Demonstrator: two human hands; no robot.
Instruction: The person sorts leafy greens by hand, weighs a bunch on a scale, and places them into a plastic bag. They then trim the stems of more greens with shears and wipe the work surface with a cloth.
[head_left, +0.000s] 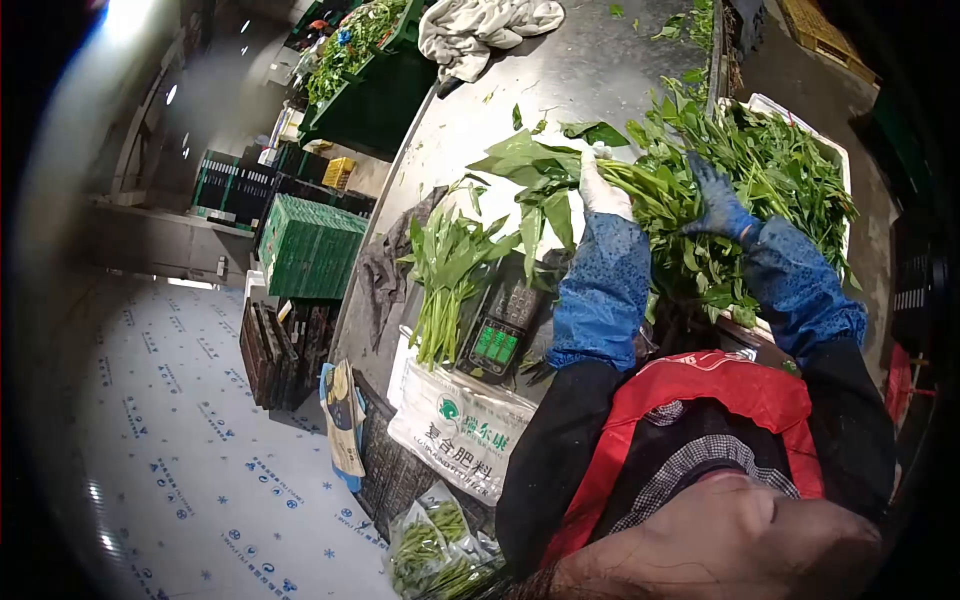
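My left hand (pixel 605 188), in a white glove, is closed around the stems of a bunch of leafy greens (pixel 540 165), whose long leaves point left over the metal table. My right hand (pixel 718 200), in a blue glove, has its fingers apart and rests against the heap of leafy greens (pixel 770 170) in a white box (pixel 845 165). Left of my left arm lies another bunch of greens (pixel 445 290), stems toward me. Beside that bunch is a digital scale (pixel 495 345) with a lit green display.
A printed white sack (pixel 465 430) hangs at the table's near edge, above a clear bag of greens (pixel 440 545). A dark cloth (pixel 390 265) and a pale cloth (pixel 485 30) lie on the metal table (pixel 590 60). Green crates (pixel 310 245) are stacked to the left.
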